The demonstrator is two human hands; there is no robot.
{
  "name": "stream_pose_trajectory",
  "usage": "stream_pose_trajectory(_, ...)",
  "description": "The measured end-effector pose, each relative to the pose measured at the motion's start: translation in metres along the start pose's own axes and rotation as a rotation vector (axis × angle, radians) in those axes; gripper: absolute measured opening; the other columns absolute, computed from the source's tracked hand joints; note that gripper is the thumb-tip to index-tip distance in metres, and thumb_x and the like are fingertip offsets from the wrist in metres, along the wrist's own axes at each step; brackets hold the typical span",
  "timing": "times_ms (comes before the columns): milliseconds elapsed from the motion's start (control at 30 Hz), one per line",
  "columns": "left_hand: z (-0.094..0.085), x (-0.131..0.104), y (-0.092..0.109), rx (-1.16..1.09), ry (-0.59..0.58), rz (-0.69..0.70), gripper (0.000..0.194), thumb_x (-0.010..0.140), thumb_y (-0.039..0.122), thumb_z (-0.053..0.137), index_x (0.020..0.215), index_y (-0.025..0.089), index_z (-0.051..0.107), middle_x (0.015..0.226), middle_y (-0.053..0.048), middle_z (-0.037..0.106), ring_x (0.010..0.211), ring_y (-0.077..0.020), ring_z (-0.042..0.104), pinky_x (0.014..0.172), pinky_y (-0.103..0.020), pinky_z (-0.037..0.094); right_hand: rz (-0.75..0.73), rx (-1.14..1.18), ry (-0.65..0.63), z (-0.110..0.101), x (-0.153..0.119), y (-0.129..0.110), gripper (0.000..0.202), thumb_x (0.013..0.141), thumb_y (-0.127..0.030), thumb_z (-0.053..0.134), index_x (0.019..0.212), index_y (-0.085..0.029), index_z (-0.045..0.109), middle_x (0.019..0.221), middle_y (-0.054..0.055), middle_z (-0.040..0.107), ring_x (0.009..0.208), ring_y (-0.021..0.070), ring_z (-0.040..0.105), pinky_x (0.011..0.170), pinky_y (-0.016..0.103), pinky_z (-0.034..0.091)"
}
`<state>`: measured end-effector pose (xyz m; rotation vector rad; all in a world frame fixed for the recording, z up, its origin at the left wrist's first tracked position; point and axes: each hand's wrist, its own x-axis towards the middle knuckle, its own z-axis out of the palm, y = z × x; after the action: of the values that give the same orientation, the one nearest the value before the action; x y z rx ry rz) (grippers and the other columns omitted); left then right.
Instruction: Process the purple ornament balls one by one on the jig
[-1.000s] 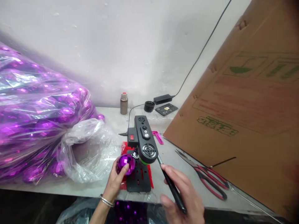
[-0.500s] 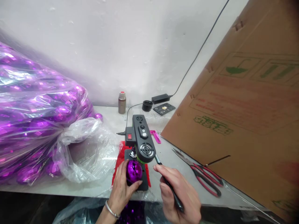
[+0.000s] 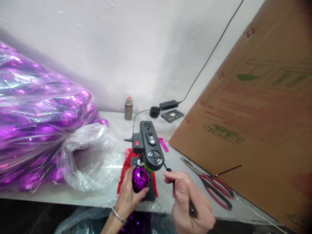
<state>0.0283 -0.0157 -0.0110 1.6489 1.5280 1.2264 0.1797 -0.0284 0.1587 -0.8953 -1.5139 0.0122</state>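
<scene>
A shiny purple faceted ball is in my left hand, whose fingers curve round its left side and thumb presses its lower right. The ball sits over the dark base of a small device, just below its black head with round vents. My right hand is wrapped round a black-handled tool; its metal shaft reaches up to the right side of the device head. Red cloth lies under the base. A red switch shows on the box at the device's left.
Plastic bags of purple balls fill the left. A large cardboard box leans at right, with red-handled scissors beside it. Behind stand a bottle, a black round cap, a phone-like slab and a power adapter.
My right hand has shifted slightly right and its grip on the tool has changed, with the fingers more curled. My left hand still holds the ball. The whole view has shifted slightly.
</scene>
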Motion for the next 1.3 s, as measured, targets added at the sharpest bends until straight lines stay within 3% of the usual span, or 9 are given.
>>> stream_pose_trajectory(133, 0.002, 0.005, 0.004, 0.026, -0.006, 0.002, 0.077, 0.073, 0.027, 0.081, 0.145, 0.02, 0.054, 0.139, -0.017, 0.066, 0.133, -0.039, 0.065, 0.115, -0.063, 0.054, -0.02, 0.002, -0.024, -0.001, 0.001, 0.001, 0.021, 0.104, -0.006, 0.053, 0.102, -0.018, 0.07, 0.085, 0.001, 0.075, 0.075, 0.0111, 0.073, 0.067, 0.021, 0.058)
stream_pose_trajectory(600, 0.009, 0.015, 0.014, -0.052, -0.1, -0.164, 0.086, 0.062, 0.035, 0.089, 0.141, 0.016, 0.059, 0.135, -0.018, 0.072, 0.127, -0.0419, 0.069, 0.113, -0.065, 0.054, -0.075, 0.014, -0.026, 0.0, -0.008, 0.01, 0.021, 0.104, -0.009, 0.052, 0.098, -0.017, 0.07, 0.08, 0.003, 0.074, 0.068, 0.0151, 0.071, 0.059, 0.027, 0.056)
stream_pose_trajectory(833, 0.009, 0.015, 0.015, -0.074, -0.104, -0.171, 0.083, 0.064, 0.034, 0.086, 0.14, 0.014, 0.059, 0.135, -0.021, 0.072, 0.128, -0.0421, 0.068, 0.114, -0.065, 0.053, -0.081, 0.017, 0.082, 0.014, -0.032, 0.02, 0.03, 0.11, -0.016, 0.046, 0.094, -0.017, 0.071, 0.073, 0.003, 0.07, 0.062, 0.0145, 0.067, 0.054, 0.027, 0.053)
stream_pose_trajectory(967, 0.008, 0.015, 0.016, -0.083, -0.102, -0.169, 0.082, 0.064, 0.033, 0.086, 0.14, 0.015, 0.059, 0.134, -0.019, 0.072, 0.127, -0.0409, 0.069, 0.113, -0.064, 0.053, -0.102, 0.01, 0.139, 0.018, -0.033, 0.02, 0.033, 0.112, -0.02, 0.046, 0.089, -0.018, 0.071, 0.068, 0.001, 0.068, 0.054, 0.0136, 0.065, 0.051, 0.027, 0.051)
stream_pose_trajectory(1300, 0.007, 0.014, 0.016, -0.041, -0.113, -0.16, 0.082, 0.065, 0.036, 0.087, 0.14, 0.017, 0.06, 0.136, -0.018, 0.072, 0.128, -0.0401, 0.069, 0.113, -0.062, 0.055, -0.12, 0.004, 0.179, 0.02, -0.038, 0.024, 0.04, 0.114, -0.031, 0.049, 0.082, -0.018, 0.069, 0.067, -0.001, 0.067, 0.053, 0.0114, 0.062, 0.06, 0.028, 0.055)
